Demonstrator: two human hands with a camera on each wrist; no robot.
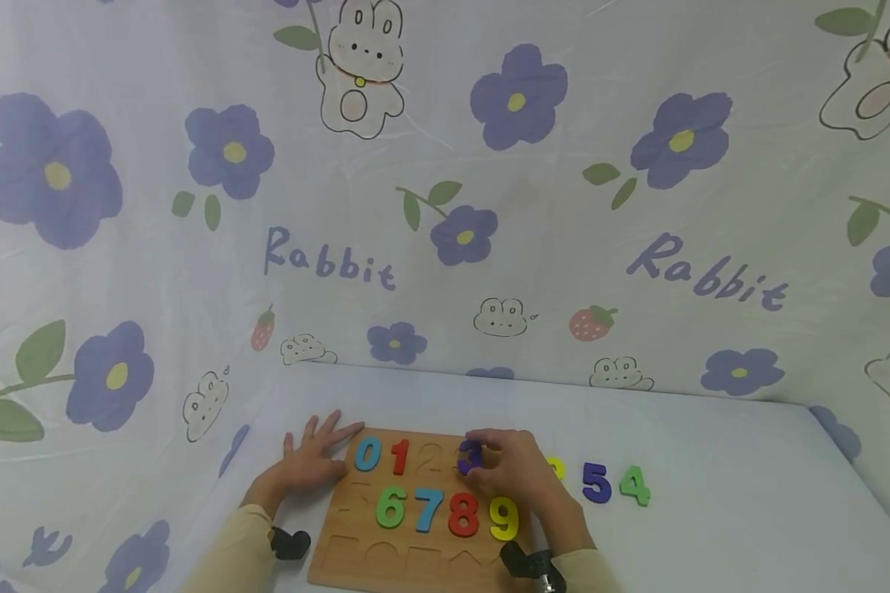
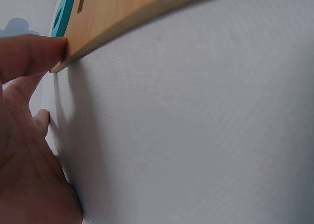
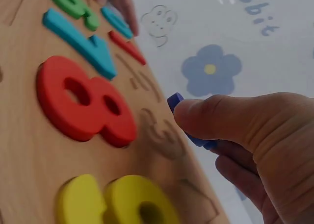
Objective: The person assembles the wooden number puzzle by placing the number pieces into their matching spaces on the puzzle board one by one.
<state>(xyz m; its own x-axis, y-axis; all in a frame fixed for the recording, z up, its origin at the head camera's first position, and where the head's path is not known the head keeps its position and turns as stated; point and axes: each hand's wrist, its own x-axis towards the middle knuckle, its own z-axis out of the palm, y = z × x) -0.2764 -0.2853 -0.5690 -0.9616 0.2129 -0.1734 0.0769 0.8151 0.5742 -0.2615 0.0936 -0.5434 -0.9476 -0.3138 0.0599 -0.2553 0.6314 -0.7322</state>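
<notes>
My right hand (image 1: 519, 469) pinches a dark purple number 3 (image 1: 470, 455) between thumb and fingers. In the right wrist view that piece (image 3: 175, 100) is held above the board, close to the carved 3-shaped recess (image 3: 159, 133). The wooden number board (image 1: 334, 535) lies flat on the table. My left hand (image 1: 311, 461) is at its left side with fingers spread, and a fingertip touches the board's edge in the left wrist view. Blue 0 (image 1: 367, 454), red 1 (image 1: 400, 456), green 6 (image 1: 391, 506), blue 7 (image 1: 429, 509), red 8 (image 1: 463, 515) and yellow 9 (image 1: 503, 518) sit on the board.
Right of the board on the white table (image 1: 749, 511) lie a purple 5 (image 1: 597, 483) and a green 4 (image 1: 634, 486). A yellow piece (image 1: 557, 469) is partly hidden behind my right hand. A printed cloth (image 1: 564, 231) hangs behind the table.
</notes>
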